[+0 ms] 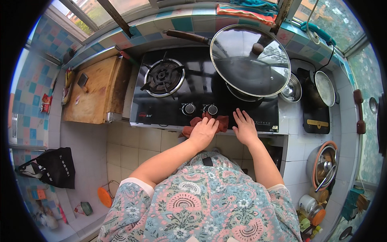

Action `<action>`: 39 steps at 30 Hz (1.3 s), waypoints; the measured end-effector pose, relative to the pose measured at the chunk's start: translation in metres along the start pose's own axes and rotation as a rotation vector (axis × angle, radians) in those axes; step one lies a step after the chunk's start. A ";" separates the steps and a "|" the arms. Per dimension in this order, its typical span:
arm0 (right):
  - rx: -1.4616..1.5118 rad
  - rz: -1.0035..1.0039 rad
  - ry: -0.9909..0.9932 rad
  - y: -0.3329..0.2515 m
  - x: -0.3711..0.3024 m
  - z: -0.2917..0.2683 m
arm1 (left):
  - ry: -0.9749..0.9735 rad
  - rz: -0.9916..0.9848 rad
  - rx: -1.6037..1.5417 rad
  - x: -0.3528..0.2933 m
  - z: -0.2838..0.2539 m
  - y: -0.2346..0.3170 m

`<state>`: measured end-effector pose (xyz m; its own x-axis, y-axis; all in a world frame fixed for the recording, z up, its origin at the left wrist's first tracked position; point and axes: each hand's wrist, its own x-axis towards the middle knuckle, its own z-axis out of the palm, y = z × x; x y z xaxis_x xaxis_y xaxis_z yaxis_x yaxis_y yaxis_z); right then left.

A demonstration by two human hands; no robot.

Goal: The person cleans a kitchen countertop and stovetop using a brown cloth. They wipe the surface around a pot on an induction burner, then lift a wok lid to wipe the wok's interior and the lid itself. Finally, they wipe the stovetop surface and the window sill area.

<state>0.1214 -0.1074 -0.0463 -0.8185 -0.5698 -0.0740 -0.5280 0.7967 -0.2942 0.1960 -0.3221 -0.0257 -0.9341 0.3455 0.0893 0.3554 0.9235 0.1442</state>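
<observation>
My left hand [203, 132] is closed on a reddish-brown cloth [221, 124], pressed against the front edge of a black glass gas stove [193, 84]. The cloth lies just below the right control knob [211, 109]; the left knob [188, 109] is beside it. My right hand [245, 127] lies flat on the stove's front edge, fingers spread, holding nothing. Beyond it a wok with a glass lid [238, 52] covers the right burner, its wooden handle [188, 36] pointing left. The left burner [163, 76] has its grate exposed.
A wooden cutting board [92, 90] with a small cleaver [82, 82] stands left of the stove. To the right are a steel bowl [291, 89] and a pot [323, 89] on a black cooktop [316, 120]. A black bag [56, 167] is at the left; a basin [318, 161] sits lower right.
</observation>
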 end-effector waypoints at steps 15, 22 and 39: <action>-0.034 0.002 -0.098 -0.001 -0.002 -0.005 | 0.091 -0.198 -0.029 -0.074 -0.029 -0.104; -0.059 0.001 -0.060 -0.002 -0.002 0.000 | 0.202 -0.626 0.090 -0.068 -0.011 -0.144; -0.057 0.056 -0.077 -0.003 -0.002 -0.004 | 0.166 -0.631 0.125 -0.050 -0.003 -0.143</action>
<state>0.1241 -0.1082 -0.0417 -0.8283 -0.5362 -0.1627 -0.4958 0.8366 -0.2329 0.1921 -0.4719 -0.0476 -0.9408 -0.2891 0.1769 -0.2743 0.9560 0.1037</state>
